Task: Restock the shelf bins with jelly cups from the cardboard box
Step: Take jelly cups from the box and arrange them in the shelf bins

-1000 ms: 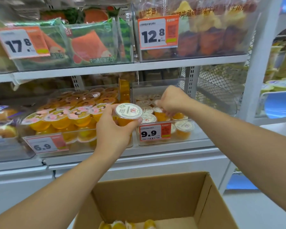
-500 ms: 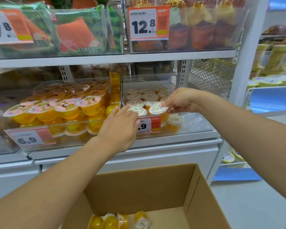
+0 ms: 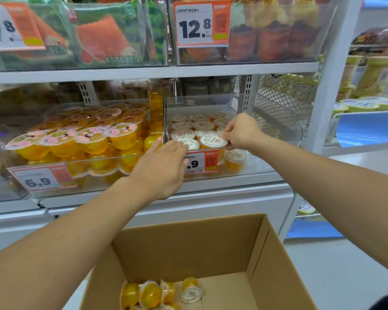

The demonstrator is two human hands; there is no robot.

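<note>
Pinching jelly cup (image 3: pixel 213 141) rim, right hand (image 3: pixel 240 130), left hand (image 3: pixel 164 168) flat beside

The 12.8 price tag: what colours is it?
White with black numerals and an orange border, price tag; head view shows it.

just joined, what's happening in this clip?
A person is restocking a clear shelf bin with jelly cups. The right hand pinches the edge of a white-lidded cup at the front of the bin's top layer. The left hand reaches in beside it, fingers straight, fingertips on the neighbouring cup. Below, the cardboard box is open, with a few cups left at the bottom.
</note>
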